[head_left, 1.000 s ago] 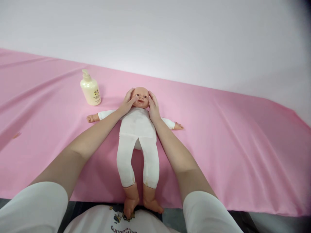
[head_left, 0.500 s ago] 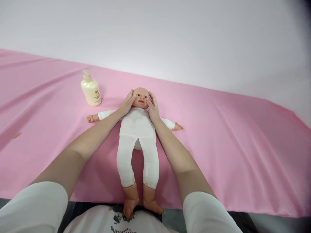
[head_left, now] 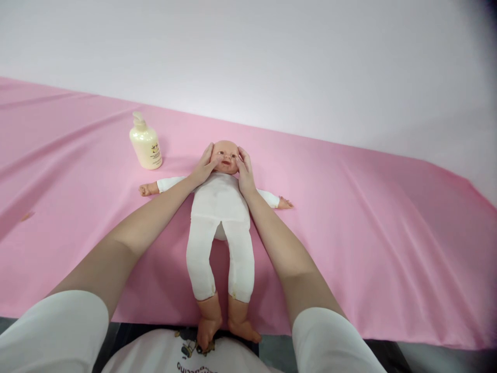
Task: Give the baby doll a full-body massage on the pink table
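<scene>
A doll [head_left: 221, 199] with a smooth, round plastic head [head_left: 226, 149] and a soft white fabric body lies face up between the person's two hands, its legs stretching back toward the person. The left hand [head_left: 202, 166] and right hand [head_left: 245, 173] cup the head from both sides, fingers extended and gently curved, thumbs at the cheeks. Left of the left hand, and a little beyond it, stands a glossy, round-shouldered cream pump bottle [head_left: 147, 147]. Pink cloth [head_left: 349, 233], lightly creased, covers the tabletop beneath. Compared with a second ago, the thumbs have shifted only slightly; doll and bottle stay put.
</scene>
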Tool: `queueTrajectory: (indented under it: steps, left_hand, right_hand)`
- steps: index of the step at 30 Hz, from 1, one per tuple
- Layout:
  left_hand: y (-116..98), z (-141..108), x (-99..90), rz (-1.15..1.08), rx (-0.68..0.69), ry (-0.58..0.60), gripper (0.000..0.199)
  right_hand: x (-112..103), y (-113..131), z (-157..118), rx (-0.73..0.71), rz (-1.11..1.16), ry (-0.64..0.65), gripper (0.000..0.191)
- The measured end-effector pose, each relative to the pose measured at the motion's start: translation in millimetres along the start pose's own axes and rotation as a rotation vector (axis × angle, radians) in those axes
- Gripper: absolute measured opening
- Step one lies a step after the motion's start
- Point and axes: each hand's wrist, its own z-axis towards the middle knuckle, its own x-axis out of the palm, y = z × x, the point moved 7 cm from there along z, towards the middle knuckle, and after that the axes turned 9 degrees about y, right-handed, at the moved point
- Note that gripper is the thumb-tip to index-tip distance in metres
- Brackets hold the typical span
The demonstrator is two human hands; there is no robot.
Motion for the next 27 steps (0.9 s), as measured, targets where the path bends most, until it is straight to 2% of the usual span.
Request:
queueTrajectory:
  steps: [6,13,16,19,23,27]
  left_hand:
    - [7.6,4.8,-0.9,-0.126,-0.004,-0.031,0.072]
    - [3.7,2.8,-2.0,-0.092,0.001,-0.01,0.074]
    - [-0.8,0.2,-1.8,-0.014,0.013,-0.002,0.091]
    - [-3.7,-1.5,-1.5,0.096,0.046,0.017,0.108]
    - [-4.0,-2.0,-2.1,0.11,0.053,0.029,0.113]
    - [-10.0,-5.0,-1.4,0.114,0.017,0.04,0.116]
  right_hand:
    - [-4.8,-14.5,3.8,0.032,0.08,-0.039,0.059]
    - [-6.2,-18.4,4.2,0.013,0.067,-0.019,0.058]
    - [-3.5,-10.1,1.1,0.001,0.023,0.006,0.063]
    - [0.6,-4.4,-0.2,-0.001,-0.024,0.034,0.079]
    - [2.7,-5.3,0.9,0.013,-0.045,0.038,0.097]
    - [2.8,-7.4,0.7,0.02,-0.026,0.053,0.093]
